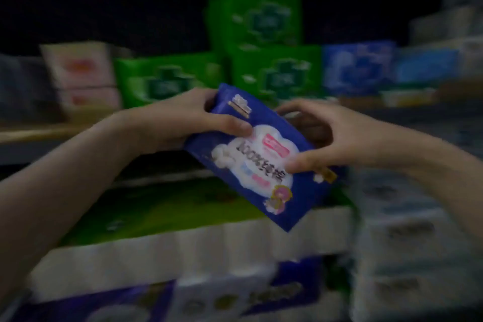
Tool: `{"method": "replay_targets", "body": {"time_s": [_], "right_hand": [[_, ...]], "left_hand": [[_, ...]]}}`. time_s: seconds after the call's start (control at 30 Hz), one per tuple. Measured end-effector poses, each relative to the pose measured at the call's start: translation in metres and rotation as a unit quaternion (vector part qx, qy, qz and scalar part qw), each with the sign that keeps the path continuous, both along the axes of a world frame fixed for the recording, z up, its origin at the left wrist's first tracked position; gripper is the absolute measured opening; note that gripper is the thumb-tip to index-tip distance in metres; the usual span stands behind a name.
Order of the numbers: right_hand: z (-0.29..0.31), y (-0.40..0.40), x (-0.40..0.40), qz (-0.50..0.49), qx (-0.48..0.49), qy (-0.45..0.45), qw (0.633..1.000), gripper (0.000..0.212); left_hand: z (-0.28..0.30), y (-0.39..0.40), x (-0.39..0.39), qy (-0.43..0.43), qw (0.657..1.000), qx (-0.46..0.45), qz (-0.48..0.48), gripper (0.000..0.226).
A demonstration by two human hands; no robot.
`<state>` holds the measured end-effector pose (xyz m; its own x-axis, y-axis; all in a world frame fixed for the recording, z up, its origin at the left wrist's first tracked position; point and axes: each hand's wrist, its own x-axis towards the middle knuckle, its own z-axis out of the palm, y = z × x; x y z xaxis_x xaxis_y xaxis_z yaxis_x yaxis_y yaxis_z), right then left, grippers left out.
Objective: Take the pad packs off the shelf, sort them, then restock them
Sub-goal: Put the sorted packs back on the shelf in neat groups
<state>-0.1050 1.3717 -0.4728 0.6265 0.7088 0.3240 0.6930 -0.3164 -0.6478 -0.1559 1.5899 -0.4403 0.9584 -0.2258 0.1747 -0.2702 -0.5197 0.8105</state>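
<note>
Dim and blurred view, so only big shapes readable.

Near the middle of the view, a blue pad pack (257,162), held in the air in front of the shelf (34,133), tilted, with upper end toward 11 o'clock and lower corner toward 5 o'clock. White cloud-shaped label with dark writing on its front; small print not readable.

Left hand (188,117) clamped on the upper left part of the pack: thumb lying across the front, other fingers curled around the top edge behind. Right hand (332,138) at 3 o'clock from the pack, thumb pressing on the front near the right edge, fingers curved behind the upper side. Whether those back fingers really touch the pack, cannot tell, because of shadow there. Both forearms bare, coming in from 7 and 4 o'clock.

Behind the hands, on the shelf, green packs (274,73): one on top toward 12 o'clock, two below it side by side. At 10 o'clock from the held pack, pale pink packs (81,70), stacked. At 2 o'clock, other blue packs (358,65), standing just beside the green ones.

Below the hands, at 6 o'clock, big bundles of white paper rolls (183,251) in wrapping, and more pale bundles (407,230) at 4 o'clock.
</note>
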Motion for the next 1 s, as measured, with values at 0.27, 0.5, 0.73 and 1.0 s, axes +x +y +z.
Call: {"method": "replay_targets", "body": {"time_s": [0.27,0.5,0.73,1.0], "right_hand": [[0.111,0.248,-0.106,0.134,-0.01,-0.197,0.971,0.06],[0.187,0.452,-0.157,0.19,0.015,-0.185,0.964,0.054],[0.191,0.603,-0.176,0.119,0.125,-0.096,0.98,0.046],[0.182,0.696,-0.186,0.073,0.102,-0.094,0.988,0.051]], "left_hand": [[0.07,0.244,-0.155,-0.158,0.972,-0.08,0.156,0.047],[0.12,0.413,-0.253,-0.216,0.912,-0.183,0.298,0.075],[0.124,0.549,-0.285,-0.208,0.802,-0.039,0.558,0.044],[0.081,0.637,-0.264,-0.052,0.802,0.176,0.569,0.033]]}}
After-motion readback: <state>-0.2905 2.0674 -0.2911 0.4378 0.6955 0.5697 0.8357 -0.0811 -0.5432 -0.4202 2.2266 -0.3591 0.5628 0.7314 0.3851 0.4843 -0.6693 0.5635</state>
